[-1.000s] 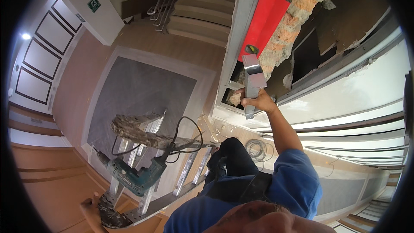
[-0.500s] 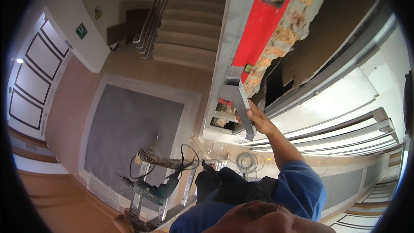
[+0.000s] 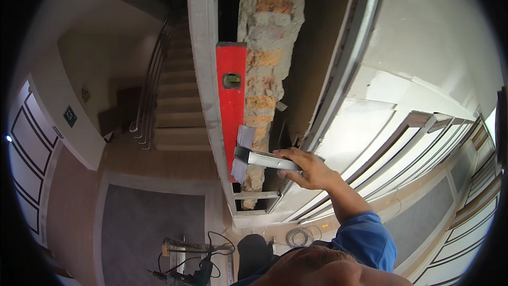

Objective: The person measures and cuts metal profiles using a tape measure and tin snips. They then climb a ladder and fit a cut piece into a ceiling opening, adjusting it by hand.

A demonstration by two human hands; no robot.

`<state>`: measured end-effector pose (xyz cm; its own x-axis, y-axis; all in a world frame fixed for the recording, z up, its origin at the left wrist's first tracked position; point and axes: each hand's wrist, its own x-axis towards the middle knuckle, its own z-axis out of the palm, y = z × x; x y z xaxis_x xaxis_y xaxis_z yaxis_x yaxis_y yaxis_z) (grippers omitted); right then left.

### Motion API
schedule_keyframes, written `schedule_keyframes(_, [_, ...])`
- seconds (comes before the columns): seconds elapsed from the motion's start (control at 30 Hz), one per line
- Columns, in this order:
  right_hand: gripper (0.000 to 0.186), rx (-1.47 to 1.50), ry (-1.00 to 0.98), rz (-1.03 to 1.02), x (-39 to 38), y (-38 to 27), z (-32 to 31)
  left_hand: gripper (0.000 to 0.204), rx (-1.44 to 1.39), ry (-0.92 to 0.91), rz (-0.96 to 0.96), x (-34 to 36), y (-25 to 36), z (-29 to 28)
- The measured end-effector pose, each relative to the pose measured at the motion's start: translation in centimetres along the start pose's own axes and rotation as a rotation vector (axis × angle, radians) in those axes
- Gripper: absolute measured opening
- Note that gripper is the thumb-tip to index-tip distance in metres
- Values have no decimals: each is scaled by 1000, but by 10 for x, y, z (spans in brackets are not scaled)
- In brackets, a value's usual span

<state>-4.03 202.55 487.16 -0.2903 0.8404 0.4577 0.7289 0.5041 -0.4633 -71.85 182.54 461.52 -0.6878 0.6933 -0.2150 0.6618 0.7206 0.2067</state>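
Metal channel piece (image 3: 269, 160) extends left from our right hand (image 3: 311, 169), which grips its right end; its long axis runs crosswise, its tabbed left end overlapping the upright red spirit level (image 3: 231, 103), contact unclear. We cannot see our left hand or its state.

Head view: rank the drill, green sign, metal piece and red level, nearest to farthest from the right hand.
1. Metal piece: held in the right hand.
2. Red level: left of the hand.
3. Drill: lower left.
4. Green sign: far left.
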Motion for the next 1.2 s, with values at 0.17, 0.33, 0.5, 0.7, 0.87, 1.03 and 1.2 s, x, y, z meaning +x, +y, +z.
schedule_keyframes(0.17, [59,-459,189,-127,-35,-64,-86,55,-7,33,81,-33,11,-27])
schedule_keyframes(0.33, [60,-683,274,-196,-40,-125,-150,56,-19,45,104,-56,5,-51])
schedule_keyframes(0.5, [59,-902,358,-234,-18,-179,-191,58,-25,55,81,-69,-15,-68])
schedule_keyframes(0.7, [60,-914,517,-361,17,-225,-225,60,-28,65,50,-84,-38,-87])
schedule_keyframes(0.87, [49,-932,628,-394,56,-242,-243,62,-26,76,35,-89,-54,-97])
schedule_keyframes(1.03, [41,-885,627,-399,83,-255,-241,64,-28,75,23,-83,-72,-104])
schedule_keyframes(1.2, [37,-864,639,-444,103,-265,-236,66,-9,71,-2,-75,-90,-109])
